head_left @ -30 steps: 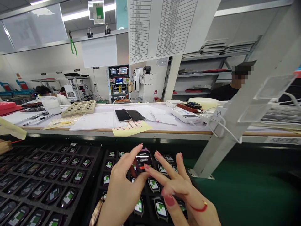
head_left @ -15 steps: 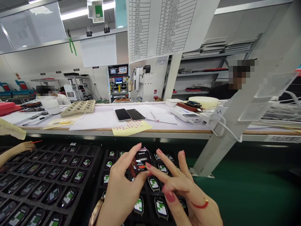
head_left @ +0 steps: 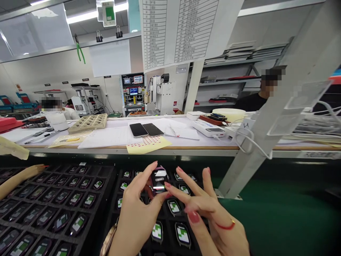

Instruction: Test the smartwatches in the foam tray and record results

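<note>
My left hand [head_left: 135, 215] holds a small watch body [head_left: 158, 179] with a lit screen, pinched between its forefinger and thumb above a black tray [head_left: 128, 213]. My right hand [head_left: 210, 217] is beside it, fingers stretched out, one fingertip touching the screen's lower right edge. Under both hands the tray holds several watch bodies [head_left: 182, 234] with green and white screens, each in its own pocket.
A second black tray [head_left: 42, 209] of watch bodies lies to the left, and another person's hand [head_left: 32, 170] reaches over it. Behind runs a white bench [head_left: 112, 137] with two phones [head_left: 145, 129], papers and a yellow sticker sheet [head_left: 149, 144]. A slanted metal post [head_left: 255, 138] stands at right.
The watch body in my left hand has tilted, and its screen now shows glare. The other person's hand at the left has reached further over the left tray.
</note>
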Available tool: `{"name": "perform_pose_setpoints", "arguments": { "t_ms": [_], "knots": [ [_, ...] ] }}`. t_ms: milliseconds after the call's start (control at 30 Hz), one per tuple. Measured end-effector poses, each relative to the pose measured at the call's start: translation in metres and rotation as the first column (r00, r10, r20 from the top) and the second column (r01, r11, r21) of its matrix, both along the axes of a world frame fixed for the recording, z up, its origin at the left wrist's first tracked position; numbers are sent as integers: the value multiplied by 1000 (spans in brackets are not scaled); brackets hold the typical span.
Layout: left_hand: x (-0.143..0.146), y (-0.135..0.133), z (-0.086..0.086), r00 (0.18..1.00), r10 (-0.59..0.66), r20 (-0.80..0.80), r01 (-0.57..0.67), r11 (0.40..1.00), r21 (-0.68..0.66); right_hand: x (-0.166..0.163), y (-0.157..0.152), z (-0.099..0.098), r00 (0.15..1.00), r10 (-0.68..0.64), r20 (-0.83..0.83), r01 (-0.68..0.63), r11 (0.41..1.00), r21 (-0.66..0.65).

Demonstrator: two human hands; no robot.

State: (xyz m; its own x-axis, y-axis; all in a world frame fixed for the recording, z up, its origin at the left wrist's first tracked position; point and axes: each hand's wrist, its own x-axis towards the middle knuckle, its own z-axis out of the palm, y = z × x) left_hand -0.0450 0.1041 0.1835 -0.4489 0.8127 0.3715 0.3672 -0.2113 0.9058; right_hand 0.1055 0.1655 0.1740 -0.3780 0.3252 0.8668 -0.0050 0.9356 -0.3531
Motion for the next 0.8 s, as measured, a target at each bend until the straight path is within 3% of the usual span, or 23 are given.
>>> {"name": "perform_pose_setpoints", "arguments": {
  "t_ms": [300, 467, 667, 800],
  "knots": [
    [4, 2, 5, 998, -5, -60, 6, 1000, 21, -2, -4, -1, 1000, 3, 26, -3, 1000, 13],
    [5, 4, 4, 997, -8, -77, 12, 999, 45, -2, -1, 1, 988, 0, 157, -14, 996, 92],
    [1, 5, -1, 998, 24, -63, -21, 998, 53, 7, -5, 0, 998, -56, -18, 54, 995, -87],
    [0, 6, -3, 1000, -5, -10, 5, 998, 56, 4, 1, 2, 999, -12, 30, 14, 996, -84]
  ]
}}
